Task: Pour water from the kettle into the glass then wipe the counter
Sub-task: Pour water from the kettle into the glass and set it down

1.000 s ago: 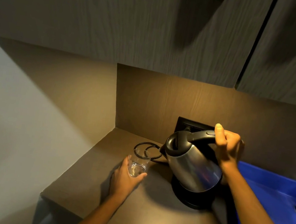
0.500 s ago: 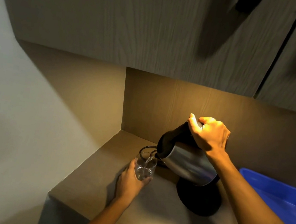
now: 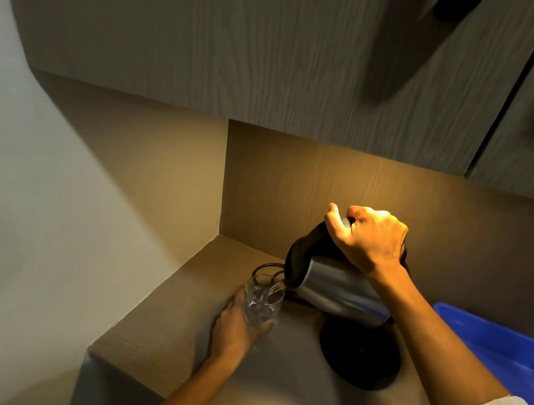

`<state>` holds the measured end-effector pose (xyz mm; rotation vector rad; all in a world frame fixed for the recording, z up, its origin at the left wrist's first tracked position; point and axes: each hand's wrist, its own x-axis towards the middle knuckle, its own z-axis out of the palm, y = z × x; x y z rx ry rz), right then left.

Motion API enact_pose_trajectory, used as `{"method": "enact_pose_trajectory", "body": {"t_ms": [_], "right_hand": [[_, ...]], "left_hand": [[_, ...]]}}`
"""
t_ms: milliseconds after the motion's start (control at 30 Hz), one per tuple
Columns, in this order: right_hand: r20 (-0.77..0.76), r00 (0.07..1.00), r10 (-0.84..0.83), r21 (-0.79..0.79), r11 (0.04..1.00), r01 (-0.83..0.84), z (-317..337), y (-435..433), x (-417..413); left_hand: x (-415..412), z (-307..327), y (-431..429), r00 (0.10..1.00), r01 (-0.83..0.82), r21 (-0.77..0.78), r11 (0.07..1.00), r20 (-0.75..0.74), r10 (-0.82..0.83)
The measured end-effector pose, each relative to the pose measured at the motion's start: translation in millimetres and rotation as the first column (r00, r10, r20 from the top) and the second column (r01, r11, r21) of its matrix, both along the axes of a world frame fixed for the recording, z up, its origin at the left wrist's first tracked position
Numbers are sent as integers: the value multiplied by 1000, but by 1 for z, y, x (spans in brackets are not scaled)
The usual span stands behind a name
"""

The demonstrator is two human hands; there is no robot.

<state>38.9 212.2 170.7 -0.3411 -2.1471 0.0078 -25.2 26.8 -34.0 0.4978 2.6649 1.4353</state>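
Kettle (image 3: 339,291) position: you hold it lifted clear of its black base (image 3: 360,358) and tipped steeply to the left, spout down over the glass (image 3: 260,300). Your right hand (image 3: 369,240) is clamped around the black handle at the top, thumb pointing forward. Your left hand (image 3: 236,328) is wrapped around the lower part of the glass from the near side, keeping it upright at the left of the counter (image 3: 173,355), just left of the base.

Step in hand: the pour. A thin stream appears to run from the spout into the rim of the glass, and some water sits in the bottom; the light is dim, so the exact fill level cannot be read with confidence.

Next move, as a judgement: keep the spout over the rim while the level rises, then bring the kettle back upright before the glass nears full, and set it down squarely on the base to its right. Release the glass only once the stream has stopped.

The wiping step is not yet begun. No cloth is visible on the counter; a blue tray (image 3: 494,343) lies at the far right, partly cut off by the frame edge.
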Motion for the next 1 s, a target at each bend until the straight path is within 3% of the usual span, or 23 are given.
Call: {"method": "enact_pose_trajectory", "body": {"t_ms": [1000], "right_hand": [[5,1000,12,140,990,-13,12,-19,1]], "left_hand": [[6,4,0,1000,-12,58,998,3,12]]}}
